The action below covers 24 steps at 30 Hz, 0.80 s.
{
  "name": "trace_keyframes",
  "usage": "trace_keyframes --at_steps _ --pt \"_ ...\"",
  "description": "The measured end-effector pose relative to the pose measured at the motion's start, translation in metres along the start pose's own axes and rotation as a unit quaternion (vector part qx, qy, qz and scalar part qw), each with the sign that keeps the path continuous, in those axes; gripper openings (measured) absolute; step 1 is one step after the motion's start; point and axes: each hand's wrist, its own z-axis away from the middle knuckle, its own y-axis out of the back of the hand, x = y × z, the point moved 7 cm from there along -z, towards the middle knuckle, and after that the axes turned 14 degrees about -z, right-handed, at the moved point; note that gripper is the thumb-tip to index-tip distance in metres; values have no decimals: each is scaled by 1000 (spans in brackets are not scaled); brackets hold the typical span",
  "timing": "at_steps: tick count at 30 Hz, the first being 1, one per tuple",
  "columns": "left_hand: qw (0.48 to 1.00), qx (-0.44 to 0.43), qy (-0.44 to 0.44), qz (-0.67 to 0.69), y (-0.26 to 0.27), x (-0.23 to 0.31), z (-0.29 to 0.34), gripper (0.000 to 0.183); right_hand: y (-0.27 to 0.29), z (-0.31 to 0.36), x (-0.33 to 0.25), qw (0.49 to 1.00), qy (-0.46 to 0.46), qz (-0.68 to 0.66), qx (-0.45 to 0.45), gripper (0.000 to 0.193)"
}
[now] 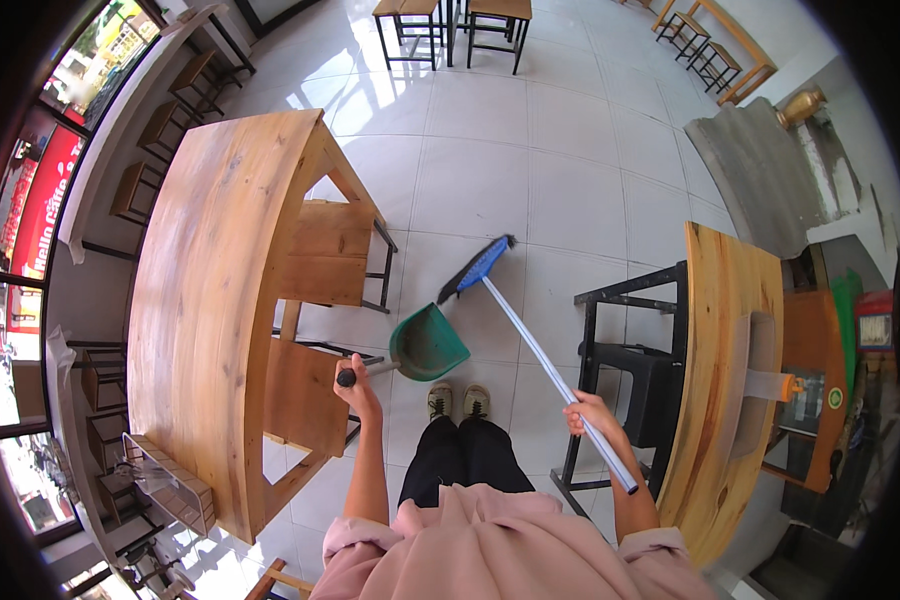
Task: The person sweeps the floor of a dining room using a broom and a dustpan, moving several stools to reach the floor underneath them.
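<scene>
- Right hand (592, 413): fingers wrapped around the pale, striped handle of a long-handled broom (532, 345), below its upper end.
- Left hand (358, 385): closed around the dark-ended handle of a green dustpan (428, 350).
- Shoes (458, 402): side by side on the tiled floor (575, 190), the dustpan just ahead of them.
- Blue broom head (483, 268), black-bristled: slanted just beyond the dustpan, one end near its rim; contact cannot be determined.
- Wooden table (210, 280), left, with wooden stools (325, 250) at its inner side; right, a black plastic stool (638, 395) beside a narrower wooden table (705, 400).
- Background: black-legged wooden stools (498, 12).
</scene>
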Motion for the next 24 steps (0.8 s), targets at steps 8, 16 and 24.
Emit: trace_keyframes --at_steps 8,16,24 --pt "998 -58 -18 5 -34 13 -27 29 -56 -144 -95 990 80 -95 -60 38" --pt "995 -83 -47 13 -46 22 -30 30 -14 -128 -17 954 41 -292 -54 50" --pt "991 -104 -74 -30 -55 21 -30 27 57 12 156 939 -18 -341 51 41"
